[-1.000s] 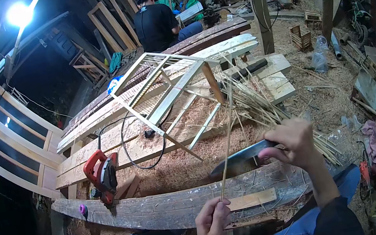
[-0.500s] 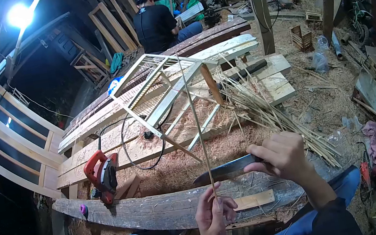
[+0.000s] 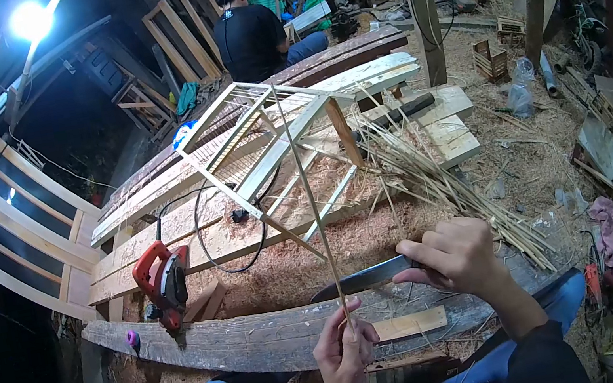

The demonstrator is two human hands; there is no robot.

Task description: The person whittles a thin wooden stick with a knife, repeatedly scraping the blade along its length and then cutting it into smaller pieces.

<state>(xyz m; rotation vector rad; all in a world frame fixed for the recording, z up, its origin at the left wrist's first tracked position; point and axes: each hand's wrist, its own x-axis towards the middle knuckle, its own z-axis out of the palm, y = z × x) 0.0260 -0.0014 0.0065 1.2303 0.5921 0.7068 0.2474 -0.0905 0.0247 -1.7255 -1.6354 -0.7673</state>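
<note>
Low in the middle, my left hand (image 3: 345, 350) pinches the lower end of a long thin bamboo stick (image 3: 311, 199), which rises away from me at a slight leftward tilt. My right hand (image 3: 452, 260) is wrapped round the handle of a knife (image 3: 364, 278). Its dark blade points left and overlaps the stick just above my left fingers. Below the knife lies a worn grey plank (image 3: 243, 346), with a short pale wood strip (image 3: 408, 324) on it near my left hand. A heap of similar bamboo sticks (image 3: 450, 185) spreads beyond my right hand.
A slatted wooden frame (image 3: 267, 145) leans over boards covered in shavings. A red electric planer (image 3: 164, 282) with a black cable (image 3: 242, 268) stands at left, near a purple round item (image 3: 133, 339). Another person (image 3: 250, 36) sits at the back.
Both hands have shifted slightly left with the stick and the knife. The stick's upper end has swung a little left. Both grips stay the same.
</note>
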